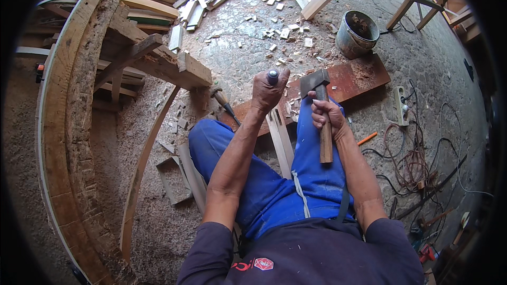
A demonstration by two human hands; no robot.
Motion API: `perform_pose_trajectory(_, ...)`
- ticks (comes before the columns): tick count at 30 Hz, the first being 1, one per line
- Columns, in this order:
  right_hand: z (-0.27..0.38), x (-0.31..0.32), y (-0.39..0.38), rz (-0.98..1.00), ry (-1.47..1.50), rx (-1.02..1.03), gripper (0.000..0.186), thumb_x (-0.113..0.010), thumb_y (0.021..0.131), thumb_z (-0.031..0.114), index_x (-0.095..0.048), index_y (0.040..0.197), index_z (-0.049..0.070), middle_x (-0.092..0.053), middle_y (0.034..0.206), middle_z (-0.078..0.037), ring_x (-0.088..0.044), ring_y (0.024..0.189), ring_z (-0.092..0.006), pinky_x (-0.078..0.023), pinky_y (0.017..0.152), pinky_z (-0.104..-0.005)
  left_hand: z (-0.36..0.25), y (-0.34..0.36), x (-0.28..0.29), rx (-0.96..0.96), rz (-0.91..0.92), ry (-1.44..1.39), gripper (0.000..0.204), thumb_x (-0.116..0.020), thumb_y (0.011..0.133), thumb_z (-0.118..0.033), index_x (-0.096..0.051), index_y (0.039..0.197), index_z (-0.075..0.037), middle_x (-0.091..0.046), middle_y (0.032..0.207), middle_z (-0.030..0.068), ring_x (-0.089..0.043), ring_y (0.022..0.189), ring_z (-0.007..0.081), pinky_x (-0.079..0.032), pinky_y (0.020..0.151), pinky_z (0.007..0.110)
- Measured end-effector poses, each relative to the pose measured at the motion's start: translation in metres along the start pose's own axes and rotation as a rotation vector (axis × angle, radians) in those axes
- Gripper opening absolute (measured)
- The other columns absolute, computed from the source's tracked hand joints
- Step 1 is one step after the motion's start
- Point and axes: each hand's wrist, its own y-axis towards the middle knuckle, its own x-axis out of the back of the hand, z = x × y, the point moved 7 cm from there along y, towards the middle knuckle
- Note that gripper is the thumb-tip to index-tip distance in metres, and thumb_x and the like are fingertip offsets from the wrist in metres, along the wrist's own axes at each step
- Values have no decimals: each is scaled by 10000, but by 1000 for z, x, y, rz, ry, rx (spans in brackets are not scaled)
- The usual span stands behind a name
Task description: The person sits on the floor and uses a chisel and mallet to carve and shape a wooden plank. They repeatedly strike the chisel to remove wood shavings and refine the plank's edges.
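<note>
Left hand (268,92) gripped a dark, round-ended tool handle (272,77); right hand (328,115) clasped a blocky-headed, wooden-handled hammer (326,149); a pale, slender, slotted wooden strip (281,142) was between blue-clad thighs (309,150).

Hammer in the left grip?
No: the right grip holds the hammer by its wooden handle.

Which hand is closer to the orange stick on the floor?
Right. The right hand, gripping the hammer, is just up and left of the orange stick. The left hand is much farther left, past the right one.
</note>
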Motion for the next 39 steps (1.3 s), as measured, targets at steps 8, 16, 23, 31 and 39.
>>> perform_pose_trajectory(8, 3, -1, -4, -50, -77, 36, 376, -617, 961, 98, -520, 1324, 95, -450, 688, 19, -481, 463, -84, -478, 419, -277, 2, 5, -2, 20, 14, -14, 454, -698, 990, -237, -558, 605, -41, -463, 539, -20, -402, 529, 68, -355, 472, 325)
perform_pose_trajectory(16, 56, -97, -39, -137, -1174, 418, 627, -708, 863, 107, -442, 1429, 54, -612, 754, -73, -660, 588, -203, -538, 495, -371, -4, -4, -3, -50, 37, 37, 341, -726, 927, -157, -577, 646, -32, -493, 532, 67, -471, 495, 112, -400, 470, 356)
perform_pose_trajectory(23, 58, -198, -56, -15, -2091, 601, 509, -627, 892, 49, -423, 1358, 62, -687, 944, -237, -708, 846, -454, -568, 720, -549, 6, -15, -1, -361, 73, 78, 202, -720, 939, -140, -659, 1109, -48, -702, 1034, 80, -663, 930, 205, -542, 789, 383)
perform_pose_trajectory(31, 58, -218, -71, 48, -2104, 777, 440, -587, 897, 40, -424, 1305, 57, -665, 886, -196, -700, 776, -427, -566, 647, -524, 53, -32, 0, -196, 119, 158, 282, -754, 910, -150, -661, 1171, -97, -692, 1110, 77, -658, 1030, 235, -522, 900, 413)
perform_pose_trajectory(39, 35, -183, -45, 163, -2185, 511, 388, -655, 876, 67, -474, 1218, 32, -690, 979, -235, -708, 911, -431, -573, 753, -534, 42, -58, -7, -273, -47, 63, 368, -755, 895, -172, -635, 1235, -97, -664, 1161, 90, -638, 1095, 253, -501, 983, 404)
